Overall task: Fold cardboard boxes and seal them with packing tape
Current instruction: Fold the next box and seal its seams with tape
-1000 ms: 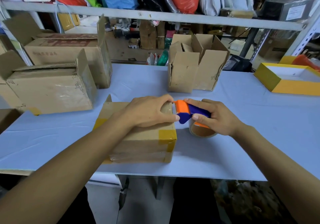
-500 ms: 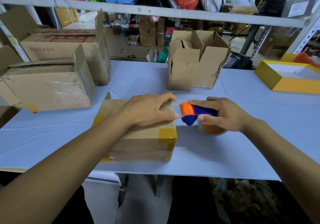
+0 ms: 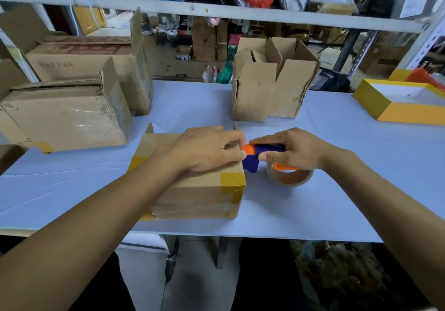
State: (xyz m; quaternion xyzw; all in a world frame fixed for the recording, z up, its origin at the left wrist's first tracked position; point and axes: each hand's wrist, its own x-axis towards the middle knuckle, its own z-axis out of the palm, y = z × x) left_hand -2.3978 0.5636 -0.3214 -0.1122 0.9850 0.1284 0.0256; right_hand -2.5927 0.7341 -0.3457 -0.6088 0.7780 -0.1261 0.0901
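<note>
- At the near edge of the pale blue table [image 3: 325, 204], a closed cardboard box [image 3: 192, 190] lies flat, yellow tape patches on its corners and clear tape across its near face.
- The box's long axis runs left to right across the person, so its right end faces the tape dispenser [image 3: 265, 153].
- The left hand [image 3: 207, 149] rests on the box top toward that right end; its fingers are bent and press down at the top right edge, holding the flaps shut, I judge. Whether they also pin a tape end I cannot tell.
- The right hand [image 3: 296, 148] is curled round the blue-and-orange dispenser, thumb below and fingers over the top, just off the box's right end.
- The dispenser's orange nose points left at the box edge and sits just beside the left fingertips, close to touching. Its long axis lines up roughly with the box's own.
- The roll of clear packing tape [image 3: 290, 178] hangs beneath the right hand, at or just above the table; I cannot tell which.
- The right hand is the nearer to the tool, the left to the seam; a tape run would likely travel leftward along the top.
- Farther back stand an open-flapped carton [image 3: 269, 87] and two larger boxes [image 3: 65, 115] at the left.
</note>
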